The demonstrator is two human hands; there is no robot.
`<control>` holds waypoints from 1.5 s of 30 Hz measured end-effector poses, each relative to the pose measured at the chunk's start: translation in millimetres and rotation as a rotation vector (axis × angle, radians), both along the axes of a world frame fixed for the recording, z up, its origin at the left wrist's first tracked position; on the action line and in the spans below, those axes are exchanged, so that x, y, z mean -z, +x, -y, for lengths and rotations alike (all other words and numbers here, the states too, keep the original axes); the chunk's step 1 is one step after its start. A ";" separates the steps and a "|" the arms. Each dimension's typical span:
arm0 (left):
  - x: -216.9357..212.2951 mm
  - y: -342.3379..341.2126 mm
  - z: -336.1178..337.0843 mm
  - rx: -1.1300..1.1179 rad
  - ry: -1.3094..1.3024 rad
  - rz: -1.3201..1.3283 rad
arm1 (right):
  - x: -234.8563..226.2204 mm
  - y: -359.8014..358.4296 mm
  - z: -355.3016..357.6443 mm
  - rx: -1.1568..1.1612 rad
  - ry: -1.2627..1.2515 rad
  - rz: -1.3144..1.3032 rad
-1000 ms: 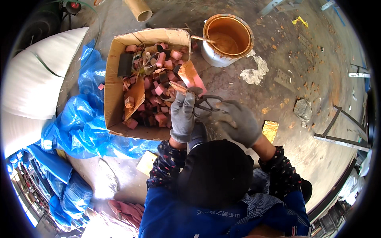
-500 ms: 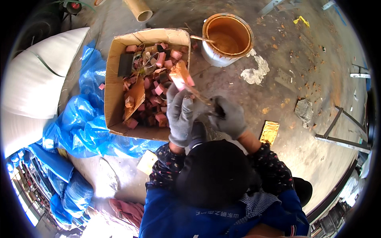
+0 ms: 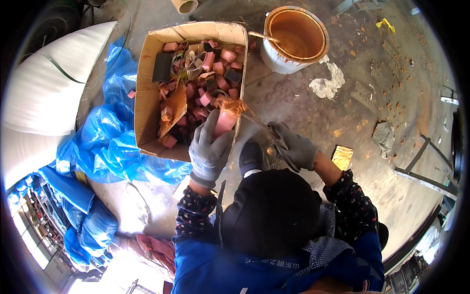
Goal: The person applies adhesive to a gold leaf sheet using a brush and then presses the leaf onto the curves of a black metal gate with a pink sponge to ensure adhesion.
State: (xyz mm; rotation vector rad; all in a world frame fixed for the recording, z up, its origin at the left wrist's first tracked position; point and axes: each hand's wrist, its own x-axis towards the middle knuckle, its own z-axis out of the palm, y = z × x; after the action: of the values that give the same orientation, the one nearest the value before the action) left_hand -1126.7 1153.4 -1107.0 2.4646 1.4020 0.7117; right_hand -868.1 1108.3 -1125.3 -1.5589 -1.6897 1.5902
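Your left hand (image 3: pixel 209 149) was clenched around a pink block (image 3: pixel 225 122), its top end coated in orange-brown paste. Your right hand (image 3: pixel 293 147) was closed on a thin tool (image 3: pixel 271 139) — its shape could not be made out — and fine sticky strands ran from that hand up to the coated end of the block. Both hands were gloved in grey and held just apart, the block sitting at the near right edge of the cardboard box (image 3: pixel 147 98).

Progress, as a judgement: this block appeared coated at one end only, so the work on it was under way, not finished. Just beyond your left hand, the box held many more pink and dark blocks (image 3: pixel 205 73); whether any of those were already treated could not be told.

Farther out, beyond your right hand, the paste bucket (image 3: pixel 293 36) stood open with a stick resting in it — supply remained. A crumpled rag (image 3: pixel 329 84) lay beside the bucket. Blue plastic sheeting (image 3: pixel 103 142) lay left of your left hand.
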 end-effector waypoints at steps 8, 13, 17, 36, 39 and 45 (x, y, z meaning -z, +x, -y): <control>-9.1 3.4 -0.8 0.050 -0.013 -0.038 | -5.2 -8.4 -19.2 -0.054 0.116 0.040; -7.9 0.4 -1.7 0.071 -0.053 -0.005 | -5.3 -11.9 -23.6 -0.046 0.122 0.064; -6.5 -4.2 -2.4 0.088 -0.085 0.017 | -3.9 -12.5 -24.5 -0.068 0.170 0.100; -16.0 -29.0 -9.6 0.061 -0.207 0.080 | -15.6 -33.4 -29.9 -0.042 -0.011 0.012; -13.3 -31.9 -9.1 0.060 -0.197 0.086 | -9.9 -33.9 -30.4 -0.036 0.080 0.068; -13.3 -30.0 -2.5 0.045 -0.285 0.241 | 2.8 -28.4 -37.7 0.045 0.075 0.155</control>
State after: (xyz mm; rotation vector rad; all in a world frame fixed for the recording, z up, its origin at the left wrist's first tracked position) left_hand -1156.8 1155.9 -1093.7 2.1075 1.2573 0.7161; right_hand -896.5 1145.9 -1128.1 -1.7083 -1.7581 1.3999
